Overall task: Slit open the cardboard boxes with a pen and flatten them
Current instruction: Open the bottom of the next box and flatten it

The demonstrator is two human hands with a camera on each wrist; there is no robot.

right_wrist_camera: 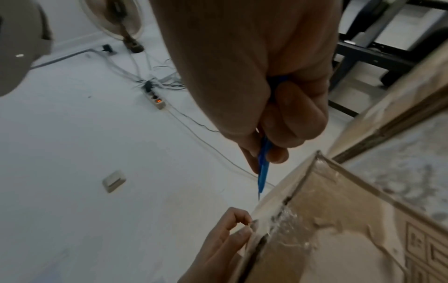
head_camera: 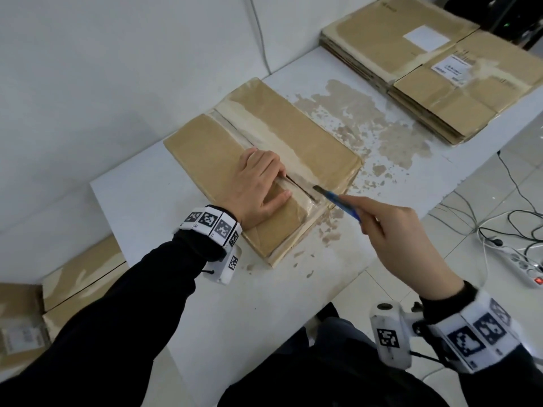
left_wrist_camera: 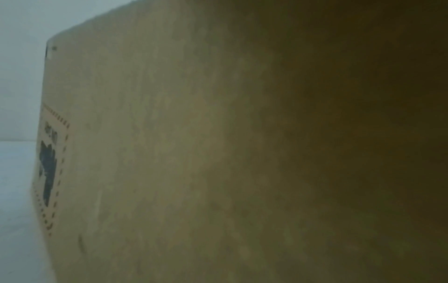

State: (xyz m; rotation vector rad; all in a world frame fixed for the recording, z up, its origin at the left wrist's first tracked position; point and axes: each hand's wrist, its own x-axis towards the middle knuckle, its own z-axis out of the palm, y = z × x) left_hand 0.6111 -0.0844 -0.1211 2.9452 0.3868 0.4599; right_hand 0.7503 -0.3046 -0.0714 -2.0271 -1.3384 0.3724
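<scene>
A brown cardboard box (head_camera: pixel 308 133) lies on the white table (head_camera: pixel 205 304). Its taped top seam is slit open along the near part. My left hand (head_camera: pixel 258 183) rests on the left flap, fingers curled over the flap's edge at the slit, thumb stretched along the flap. The right wrist view shows those fingers (right_wrist_camera: pixel 240 220) hooked on the edge. My right hand (head_camera: pixel 402 230) grips a blue pen (head_camera: pixel 338 201), its dark tip just at the near end of the seam. The left wrist view is filled by the box's side (left_wrist_camera: pixel 169 153).
A stack of flattened boxes (head_camera: pixel 426 69) lies at the table's far right. More cardboard boxes (head_camera: pixel 73 277) sit on the floor at the left. A power strip (head_camera: pixel 523 265) and loose cables lie on the floor to the right. The table top is worn and peeling (head_camera: pixel 367 118).
</scene>
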